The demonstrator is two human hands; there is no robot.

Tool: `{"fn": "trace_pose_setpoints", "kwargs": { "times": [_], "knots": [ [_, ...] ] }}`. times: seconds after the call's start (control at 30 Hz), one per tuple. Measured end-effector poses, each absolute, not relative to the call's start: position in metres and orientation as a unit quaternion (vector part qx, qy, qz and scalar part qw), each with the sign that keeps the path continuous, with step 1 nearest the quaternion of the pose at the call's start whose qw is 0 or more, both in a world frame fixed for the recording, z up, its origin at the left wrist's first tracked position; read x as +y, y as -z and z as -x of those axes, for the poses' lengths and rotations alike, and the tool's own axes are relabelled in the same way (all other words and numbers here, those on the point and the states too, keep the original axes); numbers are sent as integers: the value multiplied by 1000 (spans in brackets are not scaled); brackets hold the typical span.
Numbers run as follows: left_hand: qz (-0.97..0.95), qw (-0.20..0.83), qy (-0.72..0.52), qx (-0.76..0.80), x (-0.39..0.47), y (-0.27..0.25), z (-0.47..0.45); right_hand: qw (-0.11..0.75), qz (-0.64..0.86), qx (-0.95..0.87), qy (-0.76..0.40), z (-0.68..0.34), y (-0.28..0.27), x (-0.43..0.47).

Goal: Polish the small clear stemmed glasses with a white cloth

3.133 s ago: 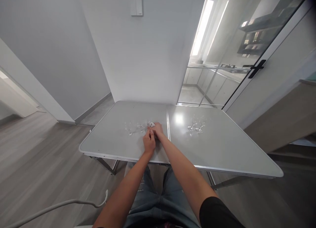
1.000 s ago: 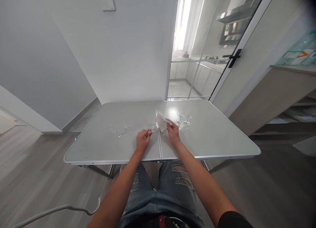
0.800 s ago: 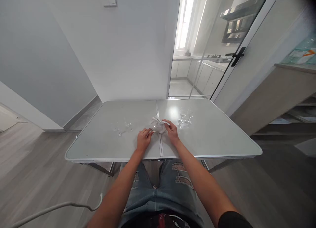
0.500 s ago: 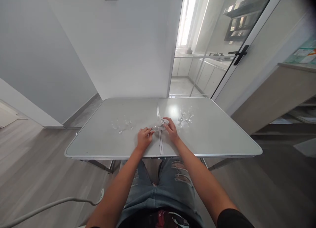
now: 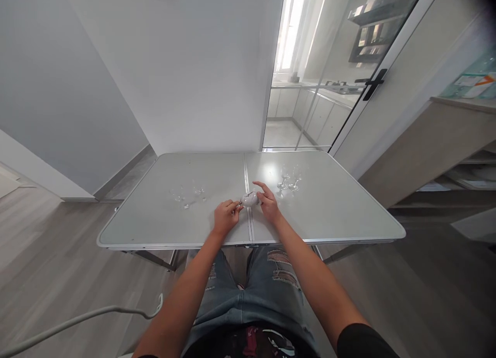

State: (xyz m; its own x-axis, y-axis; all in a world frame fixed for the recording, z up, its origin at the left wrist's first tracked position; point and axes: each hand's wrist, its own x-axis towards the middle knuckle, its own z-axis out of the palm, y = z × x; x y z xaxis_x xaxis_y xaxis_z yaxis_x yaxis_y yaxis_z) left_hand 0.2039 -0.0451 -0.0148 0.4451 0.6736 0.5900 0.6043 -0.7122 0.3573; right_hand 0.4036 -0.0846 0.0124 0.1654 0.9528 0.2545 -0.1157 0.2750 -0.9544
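Near the middle of the table a clear stemmed glass [image 5: 245, 201] lies sideways between my hands, its bowl turned to the right. My left hand [image 5: 227, 217] is closed around its stem end. A crumpled white cloth or tissue [image 5: 251, 198] fills the bowl. At the bowl's mouth is my right hand [image 5: 268, 203], thumb and fingers pinched on the cloth, with the index finger stretched out above. The fingertips are partly hidden at the rim. Two stemmed glasses [image 5: 294, 185] stand upright to the right, and clear glasses [image 5: 186, 206], faint against the tabletop, are on the left.
The grey folding table [image 5: 329, 213] has a metal edge and a centre seam. Behind it stand a white wall [image 5: 201, 89] and a glass door with a black handle [image 5: 374, 84]. A wooden shelf [image 5: 434, 141] is at the right, and a pale hose [image 5: 77, 322] is at lower left.
The white cloth has gone from outside the glass, in my right hand, to inside its bowl. My right index finger has stretched out. My left hand keeps its hold. The view has shifted slightly.
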Motion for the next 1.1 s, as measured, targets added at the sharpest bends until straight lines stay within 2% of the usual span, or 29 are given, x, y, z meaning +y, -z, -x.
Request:
{"fn": "trace_pose_setpoints", "kwargs": {
  "times": [0.2, 0.53, 0.67, 0.87, 1.03, 1.1],
  "knots": [
    [-839, 66, -378, 386, -46, 13, -203, 635, 423, -493, -418, -402, -7, -80],
    [-848, 151, -358, 361, -48, 13, -204, 625, 450, -547, -329, -405, -3, -82],
    [-840, 136, -375, 369, -43, 14, -202, 624, 452, -558, -308, -402, -2, -83],
    [-854, 40, -370, 363, -37, 20, -204, 571, 510, -503, -402, -411, -22, -78],
    [-868, 18, -355, 346, -38, 21, -206, 516, 578, -363, -518, -425, -38, -68],
    [-866, 17, -362, 345, -39, 20, -206, 522, 580, -342, -523, -423, -41, -68]
  ]
}}
